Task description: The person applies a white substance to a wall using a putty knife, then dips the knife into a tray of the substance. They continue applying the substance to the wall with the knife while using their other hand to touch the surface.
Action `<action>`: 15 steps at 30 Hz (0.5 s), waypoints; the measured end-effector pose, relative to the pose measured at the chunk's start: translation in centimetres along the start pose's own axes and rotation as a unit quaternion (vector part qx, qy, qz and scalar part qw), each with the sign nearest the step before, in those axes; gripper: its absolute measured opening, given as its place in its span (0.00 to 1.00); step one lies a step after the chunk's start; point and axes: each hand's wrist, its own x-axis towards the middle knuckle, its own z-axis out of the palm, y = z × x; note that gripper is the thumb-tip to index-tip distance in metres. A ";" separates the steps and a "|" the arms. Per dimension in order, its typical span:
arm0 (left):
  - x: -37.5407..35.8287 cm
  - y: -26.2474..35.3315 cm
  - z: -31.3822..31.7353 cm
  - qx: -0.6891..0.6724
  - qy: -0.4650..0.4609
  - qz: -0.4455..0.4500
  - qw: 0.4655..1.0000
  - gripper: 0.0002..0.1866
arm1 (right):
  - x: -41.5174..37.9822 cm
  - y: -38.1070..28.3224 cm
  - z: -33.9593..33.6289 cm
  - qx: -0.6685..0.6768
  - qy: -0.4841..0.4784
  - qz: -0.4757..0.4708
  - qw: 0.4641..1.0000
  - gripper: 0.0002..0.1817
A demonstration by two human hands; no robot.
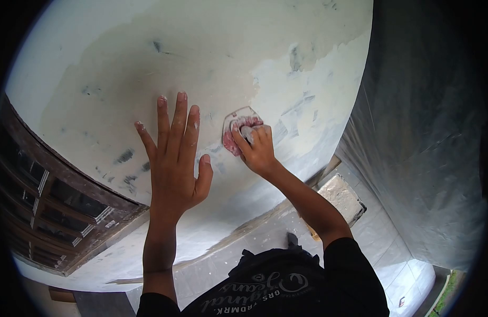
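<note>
A pale wall (pixel 212 63) with dark smudges and lighter patches fills the upper middle of the view. My left hand (pixel 175 158) lies flat against it, fingers spread, with white residue on the fingertips and nothing held. To its right, my right hand (pixel 256 149) grips a red and white sanding pad (pixel 234 142), which is pressed on the wall. The underside of the pad is hidden.
A brown wooden window frame (pixel 69 201) with dark panes is at the left. Translucent plastic sheeting (pixel 413 158) hangs at the right. Below, a white-stained block (pixel 341 198) rests on the grey tiled floor (pixel 201 277).
</note>
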 end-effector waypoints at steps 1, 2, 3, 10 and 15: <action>-0.1 -0.2 -0.1 0.004 0.004 0.000 1.000 0.41 | -1.9 -0.3 0.0 0.012 -0.013 0.004 1.000 0.27; -0.2 -0.3 -0.2 0.006 0.004 -0.001 1.000 0.41 | -3.4 -0.7 -0.5 0.014 -0.013 0.003 1.000 0.27; -0.4 -0.4 -0.4 0.006 -0.003 -0.009 1.000 0.42 | -4.9 -1.2 -1.2 0.046 -0.023 0.023 0.998 0.27; 0.0 -0.2 -0.2 0.001 0.002 -0.001 1.000 0.42 | 4.3 0.0 -3.0 0.037 0.072 0.026 0.996 0.26; -0.4 -0.3 -0.9 0.006 0.009 -0.001 1.000 0.42 | 2.9 0.6 0.1 -0.012 0.033 0.014 0.999 0.28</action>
